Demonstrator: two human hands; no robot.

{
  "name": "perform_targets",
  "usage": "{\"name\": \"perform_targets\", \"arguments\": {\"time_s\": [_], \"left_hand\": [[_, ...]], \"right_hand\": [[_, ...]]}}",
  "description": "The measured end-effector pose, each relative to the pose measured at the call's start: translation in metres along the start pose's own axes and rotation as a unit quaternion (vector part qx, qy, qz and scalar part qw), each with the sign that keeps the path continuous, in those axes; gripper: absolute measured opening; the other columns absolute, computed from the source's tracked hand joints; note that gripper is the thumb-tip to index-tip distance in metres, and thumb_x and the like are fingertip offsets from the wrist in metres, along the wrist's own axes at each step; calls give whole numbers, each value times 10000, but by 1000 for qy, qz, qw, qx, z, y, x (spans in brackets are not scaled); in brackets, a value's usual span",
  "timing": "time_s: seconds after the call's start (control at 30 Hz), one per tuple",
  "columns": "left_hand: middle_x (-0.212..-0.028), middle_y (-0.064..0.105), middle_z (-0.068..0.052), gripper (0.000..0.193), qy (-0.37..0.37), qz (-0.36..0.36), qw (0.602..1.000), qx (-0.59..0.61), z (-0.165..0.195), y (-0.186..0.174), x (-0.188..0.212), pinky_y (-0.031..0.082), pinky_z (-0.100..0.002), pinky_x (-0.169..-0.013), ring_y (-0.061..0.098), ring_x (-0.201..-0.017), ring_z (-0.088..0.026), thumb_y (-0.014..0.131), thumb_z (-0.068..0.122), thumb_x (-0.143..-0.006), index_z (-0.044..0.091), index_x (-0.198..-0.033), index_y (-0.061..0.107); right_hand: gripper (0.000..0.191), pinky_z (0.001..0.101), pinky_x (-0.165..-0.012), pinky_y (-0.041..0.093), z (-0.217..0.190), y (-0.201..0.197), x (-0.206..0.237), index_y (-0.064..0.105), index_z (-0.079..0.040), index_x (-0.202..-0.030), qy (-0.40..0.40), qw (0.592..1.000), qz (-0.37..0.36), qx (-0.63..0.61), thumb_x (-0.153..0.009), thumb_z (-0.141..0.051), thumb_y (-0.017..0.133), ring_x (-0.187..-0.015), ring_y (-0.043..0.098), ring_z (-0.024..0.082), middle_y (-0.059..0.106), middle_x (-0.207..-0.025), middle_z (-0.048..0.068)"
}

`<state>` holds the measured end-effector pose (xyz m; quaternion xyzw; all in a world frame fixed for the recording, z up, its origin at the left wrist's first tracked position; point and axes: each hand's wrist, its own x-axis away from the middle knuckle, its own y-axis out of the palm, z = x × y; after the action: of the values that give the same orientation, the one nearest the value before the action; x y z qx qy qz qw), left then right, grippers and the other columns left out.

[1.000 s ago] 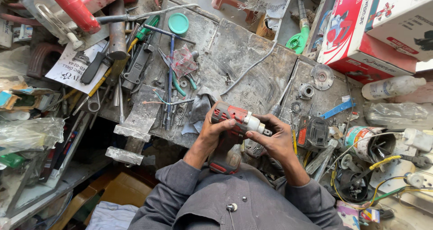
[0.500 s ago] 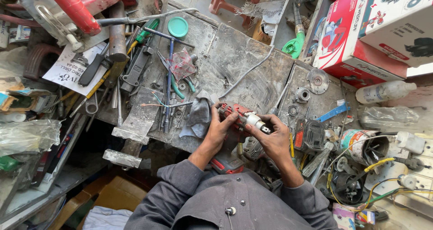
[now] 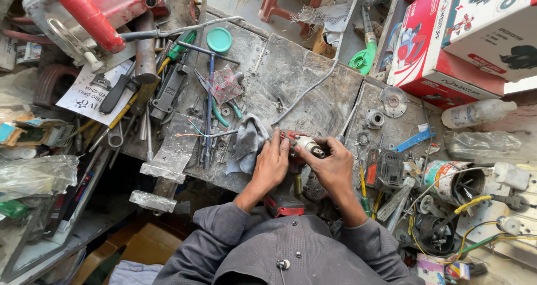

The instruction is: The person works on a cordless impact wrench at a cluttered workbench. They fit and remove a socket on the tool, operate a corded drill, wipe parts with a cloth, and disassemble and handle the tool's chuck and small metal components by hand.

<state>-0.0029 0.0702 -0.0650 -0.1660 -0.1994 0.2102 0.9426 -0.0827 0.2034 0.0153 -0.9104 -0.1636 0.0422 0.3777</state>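
Observation:
A red and black power tool (image 3: pixel 295 151) with a silver front end lies on the grey metal workbench (image 3: pixel 302 78). My left hand (image 3: pixel 272 165) grips its red body from the left. My right hand (image 3: pixel 334 167) holds its front and underside from the right, fingers wrapped near the silver nose (image 3: pixel 311 145). The tool's red base (image 3: pixel 284 205) sticks down between my forearms. A grey rag (image 3: pixel 246 142) lies just left of my left hand.
Wrenches, a blue T-handle tool (image 3: pixel 210 106) and a teal lid (image 3: pixel 218 39) crowd the bench's left. A red machine (image 3: pixel 95 11) sits top left. Red-and-white boxes (image 3: pixel 464 33) stand top right. Plastic bottles (image 3: pixel 475 114), a can (image 3: pixel 453 178) and wires lie right.
Both hands stay on the power tool and have shifted it slightly; the view has drifted a little. My right hand's fingers have closed more around the tool's front.

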Motion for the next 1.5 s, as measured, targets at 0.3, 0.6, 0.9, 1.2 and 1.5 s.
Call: {"name": "perform_targets", "arguments": {"time_s": [0.3, 0.6, 0.9, 1.2, 1.5], "left_hand": [[-1259, 602, -208, 490, 228, 83, 969, 53, 25, -11, 9, 456, -466, -1039, 602, -1175, -390, 502, 413, -1020, 45, -1305, 656], [-1187, 671, -151, 591, 178, 7, 972, 156, 20, 9, -13, 503, -395, -1027, 662, -1141, -290, 798, 465, -802, 32, -1174, 643], [-1336, 574, -138, 735, 146, -2, 934, 325, 11, 16, -9, 461, -346, -1077, 562, -1267, -216, 793, 361, -853, -30, -1399, 495], [-1271, 579, -110, 665, 134, -38, 911, 387, 2, 16, -8, 484, -322, -1041, 582, -1227, -193, 768, 342, -889, -28, -1376, 508], [-1256, 619, -117, 568, 168, 5, 912, 374, 12, 16, -3, 511, -335, -1028, 629, -1193, -219, 739, 312, -889, -23, -1310, 556]], "right_hand": [[435, 307, -709, 571, 7, 15, 5, 707, -15, -1057, -91, 995, 33, -14, -769, -283, 892, -822, 715, 199, 689, -963, 108], [543, 426, -1070, 464, 40, 52, -10, 587, -49, -1159, -151, 962, -34, -225, -736, -222, 882, -1278, 524, 313, 503, -1339, 135], [275, 510, -1213, 314, 42, 51, -42, 701, -117, -947, -305, 928, -121, -175, -743, -189, 870, -1476, 419, 354, 543, -1464, 133], [113, 546, -1282, 181, 32, 58, -46, 711, -132, -796, -328, 917, -133, -182, -815, -171, 815, -1339, 627, 306, 765, -1097, 35], [129, 478, -1233, 275, 26, 60, -38, 706, -112, -745, -287, 922, -121, -229, -807, -114, 819, -1097, 730, 224, 736, -852, -9]]}}
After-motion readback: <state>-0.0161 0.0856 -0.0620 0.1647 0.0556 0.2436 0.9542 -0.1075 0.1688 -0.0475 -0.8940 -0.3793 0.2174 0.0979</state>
